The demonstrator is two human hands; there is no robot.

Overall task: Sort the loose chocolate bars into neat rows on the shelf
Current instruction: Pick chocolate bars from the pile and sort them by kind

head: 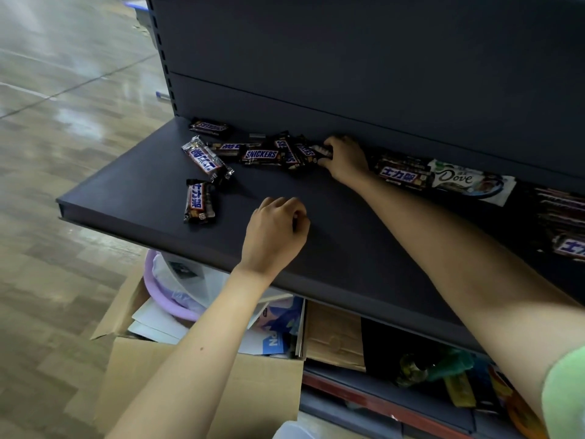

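A dark shelf (348, 248) carries a jumble of loose chocolate bars (262, 155) along its back panel, with strays nearer the front edge. The right hand (345, 158) has its grip around a Snickers bar (326, 152) at the pile's end. The left hand (275, 229) is over mid-shelf, fingers curled, nothing visible in them. The bars look light, fairly stiff and slick-wrapped, best pinched across the middle.

- Left hand (275, 231): back turned up, fingers curled under, holding nothing, forearm bare.
- Right hand (345, 158): arm stretched forward, fingers and thumb pinching the end of a chocolate bar (308, 152).
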